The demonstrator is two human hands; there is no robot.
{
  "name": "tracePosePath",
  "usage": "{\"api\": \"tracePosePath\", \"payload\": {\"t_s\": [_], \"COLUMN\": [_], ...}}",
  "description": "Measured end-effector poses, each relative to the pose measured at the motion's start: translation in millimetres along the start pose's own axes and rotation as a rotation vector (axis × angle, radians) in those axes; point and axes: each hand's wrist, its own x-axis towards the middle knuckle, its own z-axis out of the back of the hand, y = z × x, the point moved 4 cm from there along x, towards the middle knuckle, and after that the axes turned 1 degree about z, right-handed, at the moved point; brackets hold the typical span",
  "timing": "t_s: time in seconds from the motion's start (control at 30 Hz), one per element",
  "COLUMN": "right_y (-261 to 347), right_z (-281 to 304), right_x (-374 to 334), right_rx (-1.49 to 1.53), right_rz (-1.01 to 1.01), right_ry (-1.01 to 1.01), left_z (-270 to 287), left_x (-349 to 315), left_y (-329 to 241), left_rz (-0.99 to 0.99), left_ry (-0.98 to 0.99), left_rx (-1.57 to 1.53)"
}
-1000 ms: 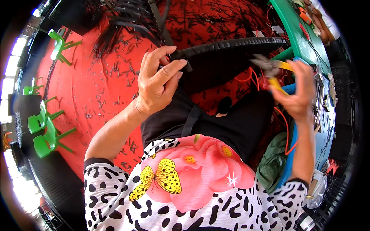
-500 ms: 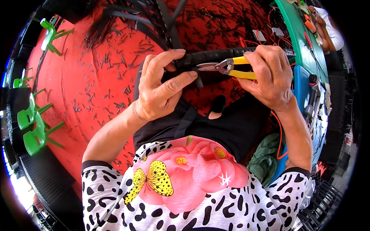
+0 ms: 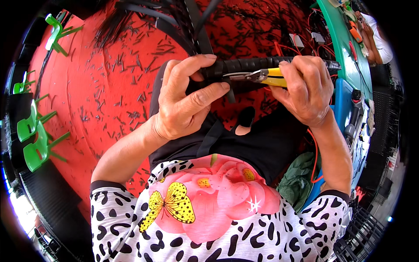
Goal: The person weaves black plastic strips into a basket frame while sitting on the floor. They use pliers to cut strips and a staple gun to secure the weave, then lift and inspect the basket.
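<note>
My right hand [image 3: 307,89] is wrapped around yellow-handled snips [image 3: 276,77], whose handles are squeezed close together. Their blades lie along the near side of a black-wrapped bar [image 3: 255,64], at a flat black strip. My left hand [image 3: 183,98] pinches the strip against the bar's left part, thumb below and index finger above. A short strip end [image 3: 230,92] sticks out below the blade tips, next to my left thumb. The left fingertips partly hide the bar, and my right hand covers some of its right part.
Long black strips [image 3: 198,26] rise beyond my hands. Scraps litter the red floor [image 3: 100,105]. Green chairs [image 3: 37,146] stand left. At right are a green table edge [image 3: 338,43], a blue tray [image 3: 342,98] with a power tool [image 3: 352,118], red cords, and a person's arm [image 3: 370,41].
The yellow handles have come together and the snips' blades have closed at the strip. My left hand has shifted slightly right, still pinching.
</note>
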Motion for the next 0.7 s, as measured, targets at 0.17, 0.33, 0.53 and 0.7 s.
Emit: {"api": "tracePosePath", "payload": {"t_s": [0.17,0.33,0.53,0.7], "right_y": [0.8,-2.5,-13.5,0.8], "right_z": [2.4,3.2,25.3,25.9], "right_x": [2.5,-0.1,-22.9,-32.0], "right_rx": [0.096,0.121,0.051,0.126], "right_rz": [0.001,-0.021,-0.200,-0.268], "right_ry": [0.062,0.049,-0.036,0.022], "left_z": [0.1,-0.3,3.6,3.5], "left_x": [-0.3,0.8,4.0,16.4], "left_y": [-0.7,-1.9,-4.6,-11.5], "left_rz": [0.015,0.006,0.047,0.075], "left_ry": [0.020,0.010,0.000,0.001], "left_rx": [0.017,0.032,0.004,0.047]}}
